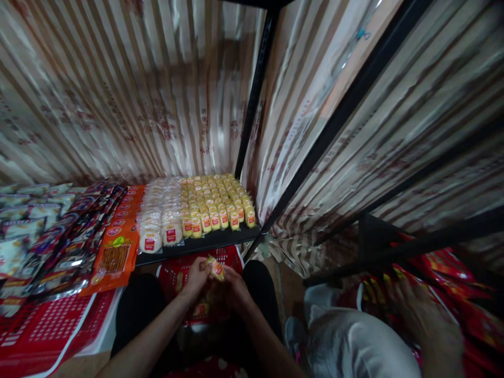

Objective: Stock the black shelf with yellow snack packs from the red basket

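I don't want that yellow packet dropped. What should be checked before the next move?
1. Packet gripped by left hand and right hand: ok.
2. Yellow rows on shelf neat: ok.
3. Free gap in those rows: cannot tell.
4. Basket below the hands: ok.
5. Co-worker's hand apart from packet: ok.

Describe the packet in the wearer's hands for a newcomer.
Find the black shelf of snack packets. Below its front edge, over a red basket, the left hand and right hand hold one small yellow packet. Unlike the yellow rows on the shelf, it is alone, in hand.
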The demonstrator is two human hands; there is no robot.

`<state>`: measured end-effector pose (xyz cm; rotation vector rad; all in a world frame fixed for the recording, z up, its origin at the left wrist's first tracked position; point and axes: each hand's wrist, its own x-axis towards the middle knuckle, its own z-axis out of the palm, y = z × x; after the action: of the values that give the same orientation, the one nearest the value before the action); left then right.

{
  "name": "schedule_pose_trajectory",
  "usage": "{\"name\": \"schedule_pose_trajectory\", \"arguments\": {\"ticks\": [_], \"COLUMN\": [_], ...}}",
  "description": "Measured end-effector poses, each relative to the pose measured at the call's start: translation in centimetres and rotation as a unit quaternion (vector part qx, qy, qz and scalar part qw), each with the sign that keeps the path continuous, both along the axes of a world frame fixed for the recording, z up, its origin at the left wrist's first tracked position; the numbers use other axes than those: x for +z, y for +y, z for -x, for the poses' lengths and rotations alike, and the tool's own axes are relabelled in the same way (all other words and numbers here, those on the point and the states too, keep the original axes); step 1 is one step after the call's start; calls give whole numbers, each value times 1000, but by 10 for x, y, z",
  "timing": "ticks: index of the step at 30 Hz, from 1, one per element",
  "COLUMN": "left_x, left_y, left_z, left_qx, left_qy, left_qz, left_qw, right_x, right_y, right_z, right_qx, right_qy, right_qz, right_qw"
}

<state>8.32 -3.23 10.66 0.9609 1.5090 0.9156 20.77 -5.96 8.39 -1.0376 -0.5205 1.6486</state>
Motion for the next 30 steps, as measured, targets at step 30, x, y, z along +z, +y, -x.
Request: {"name": "schedule_pose_trajectory", "arguments": {"ticks": [30], "left_x": [58], "left_y": [118], "left_z": [-104], "left_qx": [-178], "left_qy": [290], "left_qz": [-301], "left_qw": [891], "right_x": [0], "right_y": [83], "right_z": [-66], "right_qx": [-171], "right_qy": [-603], "right_qz": [-276], "right_qw": [729]}}
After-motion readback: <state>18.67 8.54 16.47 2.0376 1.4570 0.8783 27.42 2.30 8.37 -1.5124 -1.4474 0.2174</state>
